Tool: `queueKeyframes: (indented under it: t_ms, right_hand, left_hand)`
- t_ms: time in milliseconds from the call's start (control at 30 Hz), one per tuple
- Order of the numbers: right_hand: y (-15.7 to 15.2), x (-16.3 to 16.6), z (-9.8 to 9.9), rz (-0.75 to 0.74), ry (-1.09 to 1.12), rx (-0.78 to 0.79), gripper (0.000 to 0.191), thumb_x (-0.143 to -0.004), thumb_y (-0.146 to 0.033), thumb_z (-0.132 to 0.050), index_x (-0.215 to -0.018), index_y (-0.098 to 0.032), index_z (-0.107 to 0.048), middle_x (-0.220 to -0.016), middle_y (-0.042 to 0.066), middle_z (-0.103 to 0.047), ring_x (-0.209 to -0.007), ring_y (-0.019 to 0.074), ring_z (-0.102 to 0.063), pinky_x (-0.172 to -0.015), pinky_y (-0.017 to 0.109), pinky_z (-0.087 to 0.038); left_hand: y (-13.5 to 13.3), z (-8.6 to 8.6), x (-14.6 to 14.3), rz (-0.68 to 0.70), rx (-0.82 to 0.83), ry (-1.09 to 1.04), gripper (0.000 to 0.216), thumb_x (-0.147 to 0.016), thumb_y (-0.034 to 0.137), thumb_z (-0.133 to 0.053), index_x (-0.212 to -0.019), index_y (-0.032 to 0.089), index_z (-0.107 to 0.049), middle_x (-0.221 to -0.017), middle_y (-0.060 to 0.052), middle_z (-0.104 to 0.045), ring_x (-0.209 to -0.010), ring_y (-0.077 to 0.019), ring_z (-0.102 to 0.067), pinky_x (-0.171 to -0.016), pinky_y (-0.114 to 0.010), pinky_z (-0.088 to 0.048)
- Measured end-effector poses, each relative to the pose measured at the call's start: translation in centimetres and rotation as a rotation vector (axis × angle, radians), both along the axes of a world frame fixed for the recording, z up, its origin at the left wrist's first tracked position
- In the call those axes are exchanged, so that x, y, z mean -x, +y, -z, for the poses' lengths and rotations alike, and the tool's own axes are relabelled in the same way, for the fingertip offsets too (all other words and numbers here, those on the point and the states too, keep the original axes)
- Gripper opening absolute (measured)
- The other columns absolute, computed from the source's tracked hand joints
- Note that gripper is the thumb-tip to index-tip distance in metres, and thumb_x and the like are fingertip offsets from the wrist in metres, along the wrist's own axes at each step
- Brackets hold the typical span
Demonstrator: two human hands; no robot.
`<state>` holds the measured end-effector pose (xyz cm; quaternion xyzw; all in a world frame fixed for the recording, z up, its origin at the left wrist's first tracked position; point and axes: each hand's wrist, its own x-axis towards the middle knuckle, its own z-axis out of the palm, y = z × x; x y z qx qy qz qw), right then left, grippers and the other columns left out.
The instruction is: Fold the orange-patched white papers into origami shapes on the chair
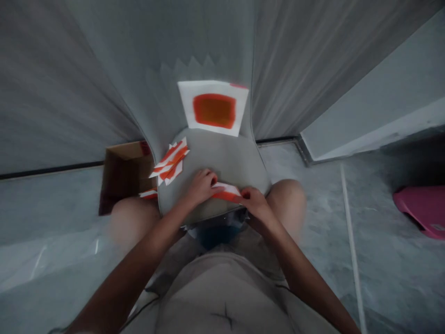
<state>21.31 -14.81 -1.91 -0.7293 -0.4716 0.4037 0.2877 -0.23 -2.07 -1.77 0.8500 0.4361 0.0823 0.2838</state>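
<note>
Both my hands press on a folded strip of orange and white paper (226,191) lying on the grey chair seat (225,157) between my knees. My left hand (200,186) has its fingers curled onto the strip's left end. My right hand (254,202) pinches its right end. A pile of several folded orange and white paper pieces (169,162) lies at the seat's left edge, beyond my left hand. A white sheet with an orange rectangle (213,107) leans against the chair back.
An open cardboard box (121,178) stands on the floor left of the chair, with a folded paper piece (149,194) at its near corner. Grey curtains hang behind. A pink object (422,208) lies on the floor at far right.
</note>
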Motion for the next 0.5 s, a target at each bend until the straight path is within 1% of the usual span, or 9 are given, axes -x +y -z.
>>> queueKeyframes:
  t_ms: [100,167,200,267,333,400,433,500]
  right_hand:
    - [-0.6,0.0,-0.9,-0.039,0.148,-0.001,0.032,-0.078,-0.05,-0.074,-0.078,-0.019,-0.066,-0.072,0.0,-0.064,-0.069,0.0164,-0.057,-0.064,0.027,-0.042]
    - [-1.1,0.0,-1.7,-0.047,0.32,0.014,0.036,-0.076,-0.053,-0.075,-0.081,-0.019,-0.064,-0.072,0.0,-0.064,-0.068,0.0163,-0.057,-0.062,0.027,-0.043]
    - [-1.5,0.1,-2.2,-0.049,0.393,0.029,0.038,-0.076,-0.055,-0.076,-0.084,-0.019,-0.065,-0.074,0.0,-0.065,-0.069,0.0164,-0.058,-0.062,0.027,-0.043]
    - [-2.2,0.4,-3.0,-0.043,0.47,0.058,0.041,-0.078,-0.056,-0.077,-0.093,-0.018,-0.07,-0.079,0.002,-0.068,-0.071,0.0173,-0.06,-0.063,0.028,-0.045]
    - [-2.8,0.8,-3.8,-0.038,0.472,0.079,0.042,-0.079,-0.056,-0.076,-0.096,-0.018,-0.073,-0.084,0.004,-0.071,-0.075,0.0187,-0.063,-0.067,0.03,-0.048]
    - [-3.1,1.4,-4.4,-0.072,0.439,0.113,0.039,-0.08,-0.055,-0.076,-0.093,-0.019,-0.075,-0.086,0.005,-0.072,-0.078,0.0198,-0.064,-0.07,0.031,-0.049]
    - [-3.1,1.7,-4.6,-0.099,0.424,0.131,0.037,-0.081,-0.055,-0.076,-0.089,-0.019,-0.075,-0.084,0.005,-0.071,-0.078,0.02,-0.063,-0.07,0.031,-0.049]
    - [-3.0,2.4,-5.2,-0.146,0.4,0.147,0.034,-0.082,-0.055,-0.075,-0.084,-0.021,-0.075,-0.08,0.003,-0.07,-0.075,0.0198,-0.062,-0.068,0.03,-0.048]
  left_hand:
    - [-1.0,-0.9,1.4,-0.028,0.313,-0.217,0.036,-0.086,0.056,-0.072,-0.099,0.022,-0.07,-0.088,-0.004,-0.07,-0.08,-0.0209,-0.062,-0.074,-0.032,-0.049]
    - [-1.9,-1.5,2.5,0.003,0.518,-0.35,0.039,-0.086,0.056,-0.07,-0.103,0.021,-0.073,-0.085,-0.004,-0.073,-0.075,-0.0194,-0.064,-0.067,-0.029,-0.048]
    - [-2.6,-1.7,3.0,0.031,0.585,-0.385,0.039,-0.086,0.057,-0.071,-0.101,0.021,-0.076,-0.085,-0.004,-0.075,-0.074,-0.019,-0.065,-0.066,-0.028,-0.048]
    - [-4.0,-1.9,4.2,0.061,0.664,-0.419,0.038,-0.086,0.057,-0.072,-0.094,0.02,-0.08,-0.085,-0.005,-0.077,-0.072,-0.0177,-0.064,-0.066,-0.027,-0.047]
    - [-5.5,-1.7,5.4,0.002,0.729,-0.45,0.04,-0.085,0.057,-0.073,-0.094,0.019,-0.081,-0.084,-0.005,-0.077,-0.069,-0.016,-0.063,-0.065,-0.026,-0.045]
    - [-7.0,-1.4,6.5,-0.04,0.783,-0.442,0.043,-0.084,0.059,-0.074,-0.093,0.017,-0.08,-0.078,-0.004,-0.075,-0.066,-0.0142,-0.059,-0.062,-0.024,-0.042]
    - [-7.6,-1.2,7.0,-0.036,0.821,-0.442,0.044,-0.084,0.059,-0.075,-0.094,0.016,-0.08,-0.079,-0.004,-0.074,-0.067,-0.014,-0.058,-0.062,-0.024,-0.041]
    - [-8.7,-1.2,8.0,-0.067,0.828,-0.46,0.045,-0.085,0.059,-0.074,-0.096,0.016,-0.078,-0.081,-0.004,-0.073,-0.07,-0.0143,-0.058,-0.064,-0.025,-0.041]
